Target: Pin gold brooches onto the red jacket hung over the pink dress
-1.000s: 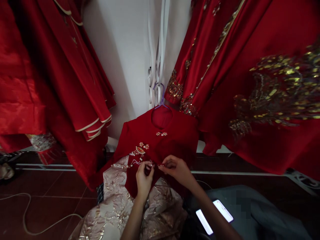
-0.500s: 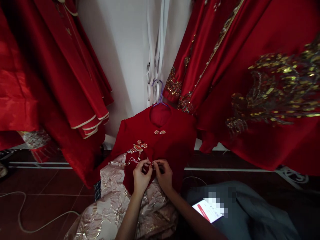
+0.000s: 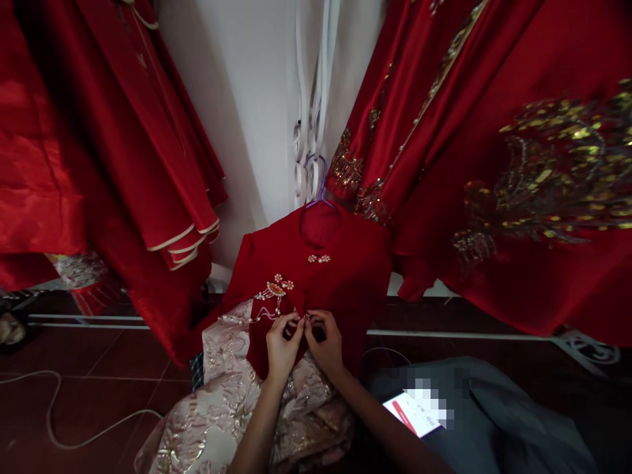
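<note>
- The red top [image 3: 355, 276] is on a purple hanger [image 3: 322, 191], hem over brocade [image 3: 222, 368].
- Left hand [image 3: 281, 345] and right hand [image 3: 326, 342] pinch the top's front, fingertips nearly meeting.
- White wall [image 3: 232, 99] rises behind the top; right of it, a phone [image 3: 402, 416] lies on grey cloth [image 3: 513, 421]; left, tiled floor [image 3: 106, 408].

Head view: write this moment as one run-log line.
red top: on hanger; left hand: pinched at its front; right hand: pinched beside left; phone: lit

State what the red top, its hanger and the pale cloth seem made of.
Red top: matte fabric, possibly velvet or wool, as it barely shines. Hanger: perhaps coated wire, being thin and smooth. Pale cloth: likely brocade, with glossy, raised floral patterning.
</note>
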The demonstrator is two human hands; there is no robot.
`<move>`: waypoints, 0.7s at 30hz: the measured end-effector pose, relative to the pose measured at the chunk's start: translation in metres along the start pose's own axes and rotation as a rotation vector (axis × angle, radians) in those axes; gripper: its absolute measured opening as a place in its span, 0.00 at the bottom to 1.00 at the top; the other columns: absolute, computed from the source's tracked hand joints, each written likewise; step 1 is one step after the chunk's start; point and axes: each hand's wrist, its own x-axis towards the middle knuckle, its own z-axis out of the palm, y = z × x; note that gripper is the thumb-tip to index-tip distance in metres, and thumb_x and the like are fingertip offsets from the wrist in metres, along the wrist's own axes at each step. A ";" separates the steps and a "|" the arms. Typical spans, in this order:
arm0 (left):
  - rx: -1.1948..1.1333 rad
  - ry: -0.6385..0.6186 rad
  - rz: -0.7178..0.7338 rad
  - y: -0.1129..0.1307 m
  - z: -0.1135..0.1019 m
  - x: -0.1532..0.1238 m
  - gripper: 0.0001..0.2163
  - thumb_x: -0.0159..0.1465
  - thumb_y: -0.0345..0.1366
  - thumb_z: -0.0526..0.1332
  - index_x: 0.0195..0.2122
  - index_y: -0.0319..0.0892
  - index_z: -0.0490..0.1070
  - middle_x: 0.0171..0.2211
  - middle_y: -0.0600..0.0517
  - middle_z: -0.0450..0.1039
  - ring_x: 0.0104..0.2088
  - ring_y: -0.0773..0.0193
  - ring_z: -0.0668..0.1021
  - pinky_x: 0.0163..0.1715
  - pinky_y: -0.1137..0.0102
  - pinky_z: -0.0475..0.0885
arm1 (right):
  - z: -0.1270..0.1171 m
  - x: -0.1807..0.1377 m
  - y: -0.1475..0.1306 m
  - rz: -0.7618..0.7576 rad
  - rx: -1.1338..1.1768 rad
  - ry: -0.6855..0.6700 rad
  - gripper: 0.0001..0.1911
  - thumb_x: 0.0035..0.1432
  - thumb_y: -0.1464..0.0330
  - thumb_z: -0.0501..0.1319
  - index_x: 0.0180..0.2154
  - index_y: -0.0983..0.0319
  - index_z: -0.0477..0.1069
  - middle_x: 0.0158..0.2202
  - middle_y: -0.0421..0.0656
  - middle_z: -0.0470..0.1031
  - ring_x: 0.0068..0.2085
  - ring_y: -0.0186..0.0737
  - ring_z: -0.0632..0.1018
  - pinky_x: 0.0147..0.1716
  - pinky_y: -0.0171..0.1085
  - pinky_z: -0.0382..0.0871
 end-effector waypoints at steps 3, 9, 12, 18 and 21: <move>-0.010 0.009 0.005 -0.001 0.000 0.000 0.11 0.57 0.40 0.61 0.38 0.42 0.74 0.34 0.50 0.76 0.33 0.65 0.76 0.34 0.72 0.71 | 0.000 0.000 0.001 -0.029 -0.052 -0.034 0.13 0.52 0.72 0.58 0.43 0.60 0.67 0.36 0.44 0.68 0.34 0.36 0.71 0.34 0.38 0.69; -0.004 0.013 -0.005 -0.004 0.000 0.000 0.11 0.58 0.41 0.61 0.38 0.42 0.74 0.35 0.49 0.76 0.34 0.64 0.76 0.36 0.70 0.71 | 0.001 -0.002 0.007 -0.055 -0.110 -0.026 0.12 0.53 0.71 0.57 0.42 0.60 0.67 0.34 0.43 0.67 0.33 0.37 0.69 0.34 0.38 0.68; -0.005 0.000 -0.007 -0.005 0.000 -0.001 0.10 0.58 0.40 0.60 0.37 0.42 0.74 0.35 0.49 0.76 0.34 0.64 0.77 0.36 0.70 0.71 | 0.002 -0.004 0.008 -0.044 -0.082 -0.006 0.09 0.56 0.71 0.56 0.41 0.61 0.67 0.36 0.45 0.68 0.36 0.38 0.71 0.36 0.39 0.69; 0.004 -0.009 0.031 -0.005 0.000 -0.001 0.10 0.58 0.39 0.60 0.39 0.42 0.74 0.34 0.49 0.76 0.31 0.65 0.76 0.32 0.72 0.71 | 0.000 -0.002 0.004 -0.052 -0.072 -0.028 0.09 0.58 0.70 0.55 0.42 0.60 0.68 0.38 0.46 0.69 0.40 0.40 0.72 0.40 0.41 0.69; 0.015 -0.007 0.039 -0.005 0.000 -0.001 0.10 0.58 0.38 0.60 0.39 0.42 0.74 0.33 0.50 0.76 0.30 0.67 0.75 0.31 0.73 0.71 | -0.001 -0.001 0.002 -0.062 -0.083 -0.040 0.11 0.59 0.71 0.54 0.44 0.59 0.69 0.39 0.46 0.69 0.42 0.40 0.72 0.43 0.42 0.69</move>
